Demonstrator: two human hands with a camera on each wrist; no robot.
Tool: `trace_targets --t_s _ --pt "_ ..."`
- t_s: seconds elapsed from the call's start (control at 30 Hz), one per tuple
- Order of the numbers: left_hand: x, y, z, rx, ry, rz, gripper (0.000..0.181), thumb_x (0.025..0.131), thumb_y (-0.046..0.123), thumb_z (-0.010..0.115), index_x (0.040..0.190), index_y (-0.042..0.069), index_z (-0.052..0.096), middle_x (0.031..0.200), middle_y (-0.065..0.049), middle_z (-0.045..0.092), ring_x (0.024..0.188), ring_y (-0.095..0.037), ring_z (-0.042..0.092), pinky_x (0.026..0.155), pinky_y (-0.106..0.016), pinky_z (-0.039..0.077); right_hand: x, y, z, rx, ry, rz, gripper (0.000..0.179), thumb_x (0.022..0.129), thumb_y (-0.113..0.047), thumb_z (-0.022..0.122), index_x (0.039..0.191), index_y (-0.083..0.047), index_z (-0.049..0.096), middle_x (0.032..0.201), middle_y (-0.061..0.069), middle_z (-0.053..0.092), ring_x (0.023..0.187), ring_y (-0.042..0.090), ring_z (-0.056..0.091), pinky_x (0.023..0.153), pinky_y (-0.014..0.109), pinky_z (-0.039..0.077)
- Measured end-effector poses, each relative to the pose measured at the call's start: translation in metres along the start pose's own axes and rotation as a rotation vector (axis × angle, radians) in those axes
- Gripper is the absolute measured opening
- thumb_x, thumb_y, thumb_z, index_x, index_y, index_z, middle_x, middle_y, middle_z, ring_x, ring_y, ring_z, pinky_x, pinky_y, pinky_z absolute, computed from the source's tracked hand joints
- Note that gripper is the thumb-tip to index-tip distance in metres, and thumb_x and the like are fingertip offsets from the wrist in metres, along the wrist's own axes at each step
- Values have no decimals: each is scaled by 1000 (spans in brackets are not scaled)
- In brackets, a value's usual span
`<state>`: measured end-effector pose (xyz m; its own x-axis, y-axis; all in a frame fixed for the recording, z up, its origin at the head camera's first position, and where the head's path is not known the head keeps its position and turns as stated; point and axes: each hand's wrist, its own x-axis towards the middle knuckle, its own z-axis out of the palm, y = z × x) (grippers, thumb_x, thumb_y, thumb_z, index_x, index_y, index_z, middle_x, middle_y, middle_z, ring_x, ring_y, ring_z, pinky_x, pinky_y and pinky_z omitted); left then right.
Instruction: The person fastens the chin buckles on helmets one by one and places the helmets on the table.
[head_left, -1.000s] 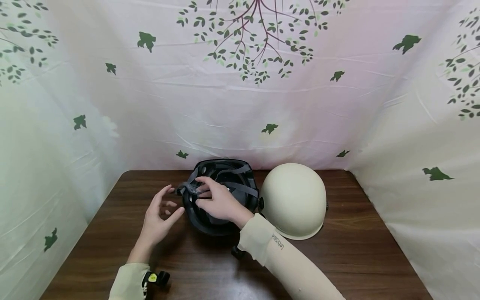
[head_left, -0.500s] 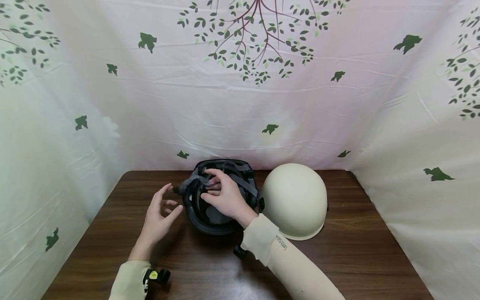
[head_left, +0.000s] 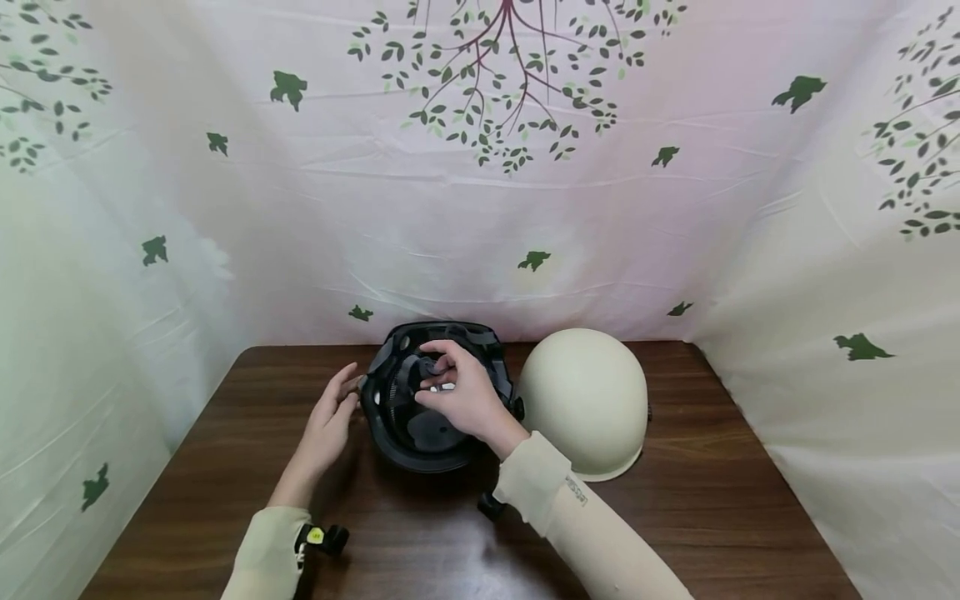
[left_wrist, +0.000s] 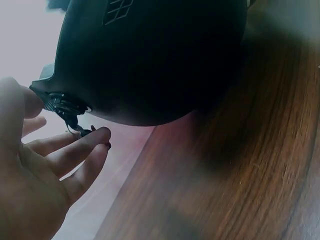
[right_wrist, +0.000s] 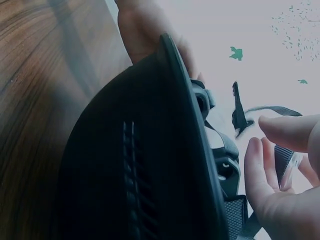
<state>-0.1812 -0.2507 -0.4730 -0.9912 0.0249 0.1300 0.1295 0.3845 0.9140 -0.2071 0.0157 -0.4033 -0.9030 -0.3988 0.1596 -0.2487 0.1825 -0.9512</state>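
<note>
Hollow-up on brown table

With left hand, at the left side of the black helmet; cannot tell whether pinching. Dark-padded inside. With right hand, gripping a grey strap above, left of a cream helmet.

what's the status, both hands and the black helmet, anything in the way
Left hand at black helmet, right hand holds strap. Black helmet upturned on table. Cream helmet close beside.
</note>
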Motion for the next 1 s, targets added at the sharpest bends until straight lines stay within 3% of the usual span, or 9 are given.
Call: trace_targets --t_s 0.1,0.27,0.37,0.47,0.6,0.8,1.0 --pt "3 1 2 -21 -1 -7 54 120 20 34 173 16 28 171 -24 43 150 -41 52 114 -59 52 -3 1 -5 -14 6 -12 53 94 -3 83 143 -13 65 114 11 56 111 28 80 86 34 66" --pt "7 3 5 -33 37 9 53 119 17 34 172 13 31 171 -21 44 156 -38 45 117 -64 47 -7 4 -15 -38 23 -28 42 94 -9 85 132 -13 70 118 13 60 103 24 79 84 32 65" --pt "9 5 6 -35 76 14 51 118 14 36 170 14 36 169 -18 47 152 -33 48 114 -55 52 -8 6 -20 -14 16 -25 48 90 -5 87 134 -14 69 119 14 62 103 27 77 84 32 65" --pt "9 7 7 -40 124 33 49 118 13 40 167 14 43 168 -16 50 147 -31 53 107 -32 57 -10 7 -23 49 -12 -20 59 86 0 89 139 -15 67 121 15 59 108 39 74 87 34 67" --pt "9 11 7 -53 206 85 46 115 10 50 161 12 52 164 -15 54 141 -32 58 98 -8 49 -13 8 -27 93 -36 -34 61 87 -1 89 142 -15 66 121 15 54 111 41 73 90 37 67" --pt "12 12 9 -115 305 176 43 109 3 63 152 10 63 157 -7 57 135 -20 62 105 -10 47 -15 10 -29 70 -15 -70 46 93 -10 87 135 -15 66 118 13 59 102 20 75 85 35 66" --pt "16 18 12 -187 389 303 40 103 -5 68 143 -4 67 154 -15 58 128 -10 64 101 -11 53 -18 13 -30 46 10 -75 39 98 -9 81 132 -12 62 115 14 58 93 27 72 75 30 59"
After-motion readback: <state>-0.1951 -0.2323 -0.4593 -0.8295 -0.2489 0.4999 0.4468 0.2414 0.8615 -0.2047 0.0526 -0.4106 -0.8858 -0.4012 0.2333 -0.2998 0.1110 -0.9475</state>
